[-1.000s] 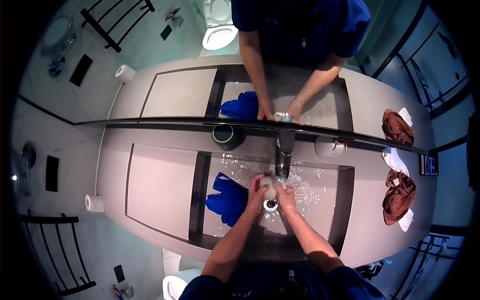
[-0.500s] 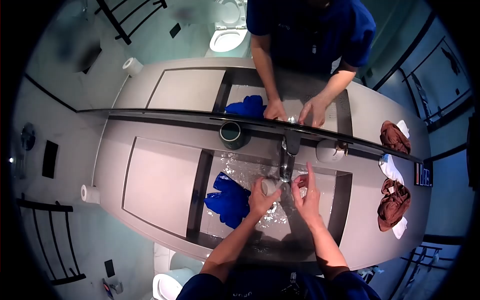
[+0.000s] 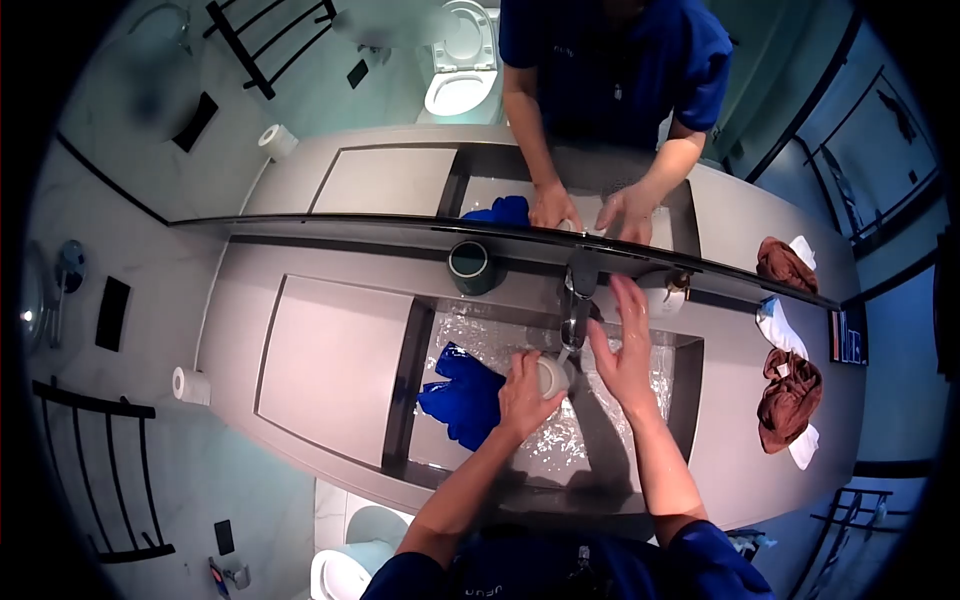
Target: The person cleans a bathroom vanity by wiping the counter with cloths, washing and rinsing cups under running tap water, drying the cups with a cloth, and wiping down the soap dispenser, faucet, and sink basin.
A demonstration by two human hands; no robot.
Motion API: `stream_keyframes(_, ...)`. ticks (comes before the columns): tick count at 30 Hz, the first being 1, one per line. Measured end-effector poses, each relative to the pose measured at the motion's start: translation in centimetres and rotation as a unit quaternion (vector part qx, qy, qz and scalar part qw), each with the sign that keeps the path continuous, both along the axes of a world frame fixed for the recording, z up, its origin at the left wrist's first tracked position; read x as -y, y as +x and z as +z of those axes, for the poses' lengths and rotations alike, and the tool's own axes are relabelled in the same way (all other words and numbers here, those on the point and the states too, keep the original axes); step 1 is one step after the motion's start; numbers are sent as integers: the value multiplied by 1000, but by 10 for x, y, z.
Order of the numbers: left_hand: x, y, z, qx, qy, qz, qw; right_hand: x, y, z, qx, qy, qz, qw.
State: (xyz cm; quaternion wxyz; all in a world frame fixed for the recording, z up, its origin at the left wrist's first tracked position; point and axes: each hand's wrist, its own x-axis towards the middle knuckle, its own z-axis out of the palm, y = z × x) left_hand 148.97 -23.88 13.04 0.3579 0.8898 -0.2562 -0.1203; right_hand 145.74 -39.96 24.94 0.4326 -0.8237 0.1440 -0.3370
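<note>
My left hand (image 3: 522,402) is closed around a small whitish round cup (image 3: 553,378) in the sink, just below the spout. Its round opening faces up, and a thin stream of water falls from the faucet (image 3: 576,305) at its edge. To the right of the faucet, my right hand (image 3: 626,358) is raised with its fingers stretched out, holding nothing. A crumpled blue cloth (image 3: 458,398) lies in the wet sink (image 3: 402,385), left of my left hand. Water glistens on the sink bottom.
Behind the sink stand a dark green cup (image 3: 470,268) and a white pump bottle (image 3: 664,296), below a mirror (image 3: 400,222) reflecting a person. Brown cloth (image 3: 790,400) and white cloth (image 3: 778,326) lie at right. A toilet paper roll (image 3: 190,386) hangs at left.
My right hand has moved up toward the faucet and its fingers have straightened. My left hand keeps hold of the cup, whose opening now shows more clearly.
</note>
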Motion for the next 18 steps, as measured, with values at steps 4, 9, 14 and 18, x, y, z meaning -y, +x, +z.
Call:
stream_keyframes(4, 4, -2, 12, 2, 31, -49, 998, -1, -1, -2, 32, -145, -13, 989)
stream_keyframes(9, -20, -18, 7, 125, 29, -159, 979, -36, -79, -116, -174, 203, 19, 963)
stream_keyframes(14, -25, -38, 46, 152, 99, -267, 946, -41, -134, -97, -170, 94, 189, 963)
stream_keyframes(18, -17, -46, 49, 117, 32, -262, 957, -35, -144, -103, -235, 11, 206, 950)
